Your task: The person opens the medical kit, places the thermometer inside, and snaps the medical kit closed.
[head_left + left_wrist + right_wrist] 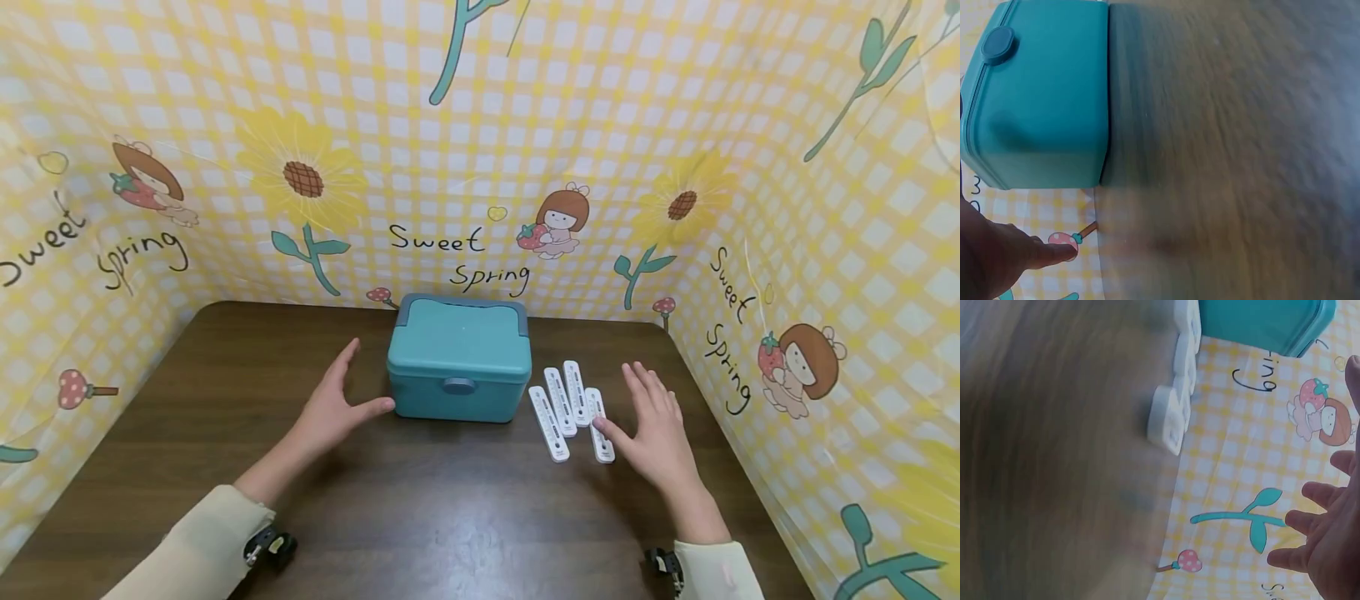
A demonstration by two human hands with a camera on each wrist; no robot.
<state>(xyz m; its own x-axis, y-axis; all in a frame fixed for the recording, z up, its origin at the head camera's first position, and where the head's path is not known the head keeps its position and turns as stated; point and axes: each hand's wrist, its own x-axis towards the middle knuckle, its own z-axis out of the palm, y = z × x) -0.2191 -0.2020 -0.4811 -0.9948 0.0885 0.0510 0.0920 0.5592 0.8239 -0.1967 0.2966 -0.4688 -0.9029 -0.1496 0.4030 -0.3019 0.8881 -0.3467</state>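
Note:
A teal lidded box (pixel 459 367) with a round front latch (pixel 459 386) stands closed at the back middle of the table. Right of it lie several flat white thermometers (pixel 550 423), side by side and slightly fanned. My left hand (pixel 335 404) hovers left of the box, fingers extended, thumb pointing at the box's lower corner; whether it touches I cannot tell. Over to the right, my right hand (pixel 657 429) is held spread beside the thermometers, its thumb overlapping the nearest one in the head view. The right wrist view shows the thermometers (pixel 1168 422) apart from those fingers.
A dark brown wooden table (pixel 450 508) carries everything. Yellow checked cloth (pixel 420 167) printed with flowers and figures walls off the back and both sides. Each sleeve cuff has a small black wrist device (pixel 270 546) near it.

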